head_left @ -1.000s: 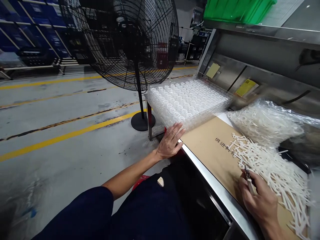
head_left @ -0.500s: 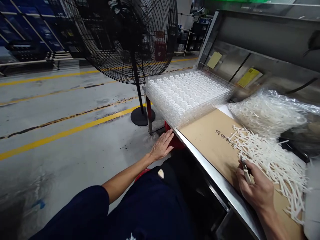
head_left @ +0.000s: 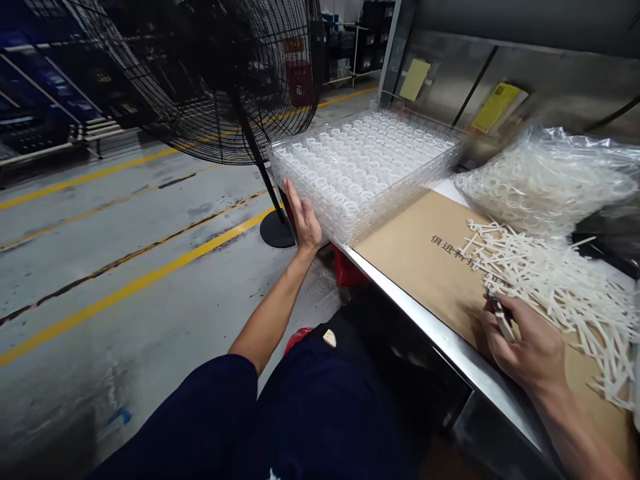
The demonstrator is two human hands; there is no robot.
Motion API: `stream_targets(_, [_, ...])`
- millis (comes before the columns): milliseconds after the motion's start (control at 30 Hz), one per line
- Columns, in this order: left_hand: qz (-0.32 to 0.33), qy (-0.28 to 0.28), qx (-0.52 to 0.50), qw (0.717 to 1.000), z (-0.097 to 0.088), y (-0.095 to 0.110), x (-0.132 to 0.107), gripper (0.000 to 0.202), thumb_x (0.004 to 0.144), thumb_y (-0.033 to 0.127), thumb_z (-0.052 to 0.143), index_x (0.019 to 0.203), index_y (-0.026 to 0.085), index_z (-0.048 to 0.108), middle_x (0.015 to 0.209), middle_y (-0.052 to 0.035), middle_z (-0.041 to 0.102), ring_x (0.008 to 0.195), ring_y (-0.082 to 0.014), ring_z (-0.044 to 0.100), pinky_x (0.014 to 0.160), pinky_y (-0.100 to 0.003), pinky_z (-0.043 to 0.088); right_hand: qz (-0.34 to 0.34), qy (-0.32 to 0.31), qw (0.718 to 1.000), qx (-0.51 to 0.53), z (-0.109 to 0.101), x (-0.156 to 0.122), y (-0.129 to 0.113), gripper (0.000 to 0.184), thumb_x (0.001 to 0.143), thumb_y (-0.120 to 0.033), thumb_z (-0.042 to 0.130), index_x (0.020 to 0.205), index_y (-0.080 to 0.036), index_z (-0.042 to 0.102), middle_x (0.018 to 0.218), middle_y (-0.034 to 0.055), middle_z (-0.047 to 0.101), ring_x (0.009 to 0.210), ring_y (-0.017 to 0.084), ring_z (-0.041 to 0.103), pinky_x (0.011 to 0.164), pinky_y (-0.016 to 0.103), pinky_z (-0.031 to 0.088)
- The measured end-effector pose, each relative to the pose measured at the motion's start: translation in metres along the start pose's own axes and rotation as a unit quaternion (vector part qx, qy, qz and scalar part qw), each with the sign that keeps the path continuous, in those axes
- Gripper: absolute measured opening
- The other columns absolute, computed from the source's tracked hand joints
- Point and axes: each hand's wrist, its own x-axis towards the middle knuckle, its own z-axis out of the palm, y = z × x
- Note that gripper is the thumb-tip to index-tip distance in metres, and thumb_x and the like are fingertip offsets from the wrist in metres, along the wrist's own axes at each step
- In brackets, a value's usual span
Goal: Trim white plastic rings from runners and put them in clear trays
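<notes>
My left hand (head_left: 303,219) lies flat, fingers stretched out, against the left side of a clear plastic tray (head_left: 361,171) filled with rows of small white ring-shaped parts. That tray overhangs the left end of the steel bench (head_left: 435,339). My right hand (head_left: 525,341) rests on a brown cardboard sheet (head_left: 425,267) and is closed round a small metal tool (head_left: 500,319). Just beyond it spreads a pile of white plastic sprue sticks (head_left: 565,293).
A clear bag of white rings (head_left: 545,180) lies at the back right. A big black standing fan (head_left: 200,80) stands on the concrete floor left of the tray. Yellow floor lines (head_left: 125,287) cross the aisle. A red object (head_left: 347,270) sits under the bench.
My left hand dropped from the tray's near corner below the bench edge, then rose to its left side. The view tilted down. My right hand kept hold of the tool.
</notes>
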Motion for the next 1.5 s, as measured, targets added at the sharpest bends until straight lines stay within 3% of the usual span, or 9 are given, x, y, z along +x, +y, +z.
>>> stream_targets(233, [0.051,-0.008,-0.010,0.999,0.011,-0.006,-0.001,0.077,0.109,0.065,0.018,0.170,0.018,0.013,0.180,-0.0083,0.002,0.168,-0.0202,0.001,0.139,-0.045,0.003,0.000,-0.011,1.000,0.009,-0.001,-0.002,-0.002,0.027,0.094,-0.026,0.064,0.119,-0.016,0.067,0.102,0.0108,0.079,0.089,0.025,0.077,0.085,0.031,0.056])
stream_targets(400, [0.087,-0.014,0.033,0.996,0.015,-0.010,-0.009,0.081,0.108,0.060,-0.006,0.167,0.005,0.003,0.178,-0.0146,-0.006,0.167,-0.0171,-0.004,0.138,-0.052,0.002,-0.026,-0.006,1.000,0.015,-0.003,0.001,-0.009,0.027,0.096,-0.025,0.067,0.122,-0.018,0.067,0.102,0.0080,0.080,0.087,0.021,0.078,0.084,0.026,0.057])
stream_targets(600, [0.094,-0.004,0.016,0.995,0.017,-0.014,-0.013,0.083,0.106,0.070,0.004,0.170,0.017,0.007,0.180,-0.0060,-0.002,0.168,-0.0195,-0.001,0.141,-0.050,0.004,-0.023,-0.013,0.999,0.023,-0.002,0.000,-0.009,0.028,0.096,-0.026,0.067,0.124,-0.021,0.066,0.099,0.0056,0.079,0.081,0.020,0.077,0.079,0.025,0.056])
stream_targets(867, [0.083,-0.036,0.027,0.995,0.011,-0.034,-0.032,0.087,0.102,0.076,0.007,0.170,0.021,0.007,0.180,-0.0066,-0.004,0.168,-0.0216,-0.002,0.140,-0.045,0.002,-0.027,-0.017,0.999,0.003,-0.002,-0.001,-0.007,0.027,0.097,-0.026,0.064,0.123,-0.020,0.064,0.100,0.0065,0.079,0.083,0.021,0.078,0.078,0.026,0.056])
stream_targets(1000, [0.062,-0.061,0.046,0.995,0.006,-0.051,-0.045,0.085,0.102,0.076,0.011,0.171,0.025,0.009,0.180,-0.0052,0.000,0.168,-0.0204,-0.001,0.139,-0.047,0.006,-0.007,-0.025,1.000,0.002,-0.002,-0.004,-0.004,0.031,0.098,-0.034,0.061,0.126,-0.022,0.064,0.099,0.0080,0.078,0.080,0.025,0.077,0.072,0.032,0.056])
stream_targets(1167, [-0.004,-0.111,0.076,0.991,-0.008,-0.084,-0.074,0.082,0.105,0.072,0.023,0.168,0.020,0.020,0.178,-0.0155,0.012,0.167,-0.0237,0.010,0.135,-0.052,0.018,0.017,-0.042,0.999,0.022,0.000,-0.006,0.002,0.038,0.096,-0.042,0.058,0.130,-0.026,0.062,0.099,0.0112,0.078,0.078,0.033,0.077,0.066,0.042,0.058])
stream_targets(1300, [-0.122,-0.146,0.109,0.976,-0.031,-0.104,-0.120,0.052,0.105,0.048,0.057,0.150,0.022,0.052,0.160,-0.0153,0.047,0.146,-0.0322,0.049,0.120,-0.058,0.044,-0.016,-0.026,0.999,0.025,0.001,-0.005,0.004,0.036,0.096,-0.040,0.059,0.130,-0.028,0.060,0.097,0.0083,0.078,0.076,0.031,0.078,0.066,0.042,0.060])
stream_targets(1400, [-0.212,-0.211,0.140,0.944,-0.055,-0.106,-0.157,0.043,0.101,0.039,0.067,0.137,0.016,0.060,0.138,-0.0130,0.062,0.121,-0.0272,0.065,0.102,-0.051,0.058,-0.018,-0.018,0.999,0.020,0.002,-0.005,0.004,0.035,0.097,-0.041,0.058,0.130,-0.028,0.059,0.099,0.0094,0.078,0.077,0.033,0.079,0.066,0.045,0.061])
stream_targets(1500, [-0.290,-0.299,0.173,0.892,-0.079,-0.097,-0.186,0.039,0.101,0.039,0.067,0.133,0.017,0.062,0.133,-0.0115,0.064,0.117,-0.0255,0.067,0.098,-0.045,0.060,-0.016,-0.020,1.000,0.018,0.004,-0.007,0.005,0.033,0.098,-0.043,0.057,0.127,-0.028,0.061,0.101,0.0094,0.079,0.081,0.033,0.080,0.070,0.045,0.062])
